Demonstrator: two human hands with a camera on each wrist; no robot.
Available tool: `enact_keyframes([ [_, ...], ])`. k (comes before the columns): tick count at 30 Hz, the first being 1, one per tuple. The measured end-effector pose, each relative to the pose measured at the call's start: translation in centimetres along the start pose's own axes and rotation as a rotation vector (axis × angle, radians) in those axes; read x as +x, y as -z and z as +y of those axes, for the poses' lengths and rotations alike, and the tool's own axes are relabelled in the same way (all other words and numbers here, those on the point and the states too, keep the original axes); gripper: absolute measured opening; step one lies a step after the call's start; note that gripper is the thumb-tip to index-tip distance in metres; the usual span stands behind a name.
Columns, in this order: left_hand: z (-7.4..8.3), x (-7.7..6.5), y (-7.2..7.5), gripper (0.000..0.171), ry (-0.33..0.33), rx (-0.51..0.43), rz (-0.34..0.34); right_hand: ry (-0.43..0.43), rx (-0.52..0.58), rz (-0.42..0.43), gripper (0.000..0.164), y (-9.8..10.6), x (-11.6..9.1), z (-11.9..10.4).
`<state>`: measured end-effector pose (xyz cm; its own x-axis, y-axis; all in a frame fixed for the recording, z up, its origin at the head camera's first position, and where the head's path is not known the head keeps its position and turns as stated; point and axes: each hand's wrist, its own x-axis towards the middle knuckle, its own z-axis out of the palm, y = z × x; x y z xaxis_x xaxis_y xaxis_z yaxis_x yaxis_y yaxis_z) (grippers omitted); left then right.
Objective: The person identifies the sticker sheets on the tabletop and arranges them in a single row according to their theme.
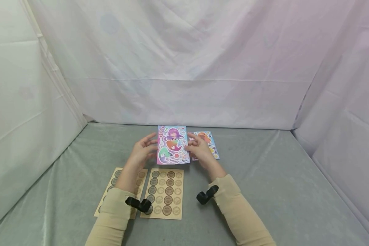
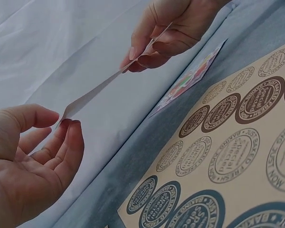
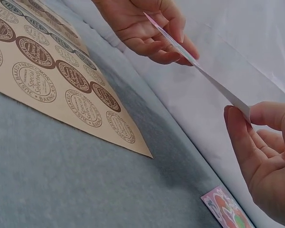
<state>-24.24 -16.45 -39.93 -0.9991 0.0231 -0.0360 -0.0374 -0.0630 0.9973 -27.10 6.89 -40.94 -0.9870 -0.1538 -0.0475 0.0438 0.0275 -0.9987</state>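
Observation:
A sticker sheet [image 1: 173,145] with a purple-haired mermaid is held up above the table between both hands. My left hand [image 1: 141,152] pinches its left edge between thumb and fingers, and my right hand [image 1: 201,150] pinches the right edge. Both wrist views show the sheet [image 2: 92,92] nearly edge-on, raised off the cloth. Behind the right hand, a second colourful sticker sheet [image 1: 214,147] with an orange-haired figure lies flat, partly covered by the hand and the held sheet.
Two tan sheets of round label stickers lie nearer the body: the right one [image 1: 164,193] in full view, the left one [image 1: 110,184] partly under the left forearm. Grey cloth [image 1: 264,181] covers the table. White curtains [image 1: 184,102] hang behind and at both sides.

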Motion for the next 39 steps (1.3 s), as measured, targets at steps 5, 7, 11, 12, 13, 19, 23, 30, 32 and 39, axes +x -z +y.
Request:
enact_keyframes([
  [5,0.2,-0.2,0.1,0.063,-0.007,0.023,-0.017,0.004,-0.019,-0.017,0.066,0.1,-0.3,-0.4],
  [7,0.2,-0.2,0.2,0.064,-0.014,0.03,-0.027,0.004,-0.015,-0.025,0.066,0.1,-0.4,-0.5],
  [11,0.3,-0.4,0.3,0.066,-0.021,0.031,-0.048,0.006,-0.012,-0.034,0.067,0.1,-0.5,-0.5],
  [12,0.3,-0.4,0.3,0.066,-0.022,0.031,-0.052,0.005,-0.016,-0.034,0.067,0.1,-0.5,-0.5],
  [13,0.4,-0.4,0.2,0.066,-0.024,0.031,-0.058,0.005,-0.019,-0.033,0.068,0.1,-0.5,-0.5],
  [19,0.5,-0.5,0.1,0.067,-0.041,0.022,-0.09,-0.004,-0.047,-0.017,0.066,0.6,-1.0,-0.7],
  [23,0.6,-0.5,-0.1,0.067,-0.046,0.018,-0.116,0.013,-0.047,-0.033,0.065,1.0,-1.5,-1.0],
  [30,0.7,-0.5,-0.6,0.067,-0.051,0.014,-0.16,0.054,-0.028,-0.058,0.065,1.8,-2.3,-1.3],
  [32,0.8,-0.6,-0.7,0.066,-0.056,0.011,-0.172,0.056,-0.042,-0.051,0.065,2.1,-2.5,-1.3],
  [39,1.3,-1.0,-1.4,0.067,-0.052,-0.011,-0.206,0.039,-0.079,-0.015,0.065,2.7,-3.6,-2.3],
])
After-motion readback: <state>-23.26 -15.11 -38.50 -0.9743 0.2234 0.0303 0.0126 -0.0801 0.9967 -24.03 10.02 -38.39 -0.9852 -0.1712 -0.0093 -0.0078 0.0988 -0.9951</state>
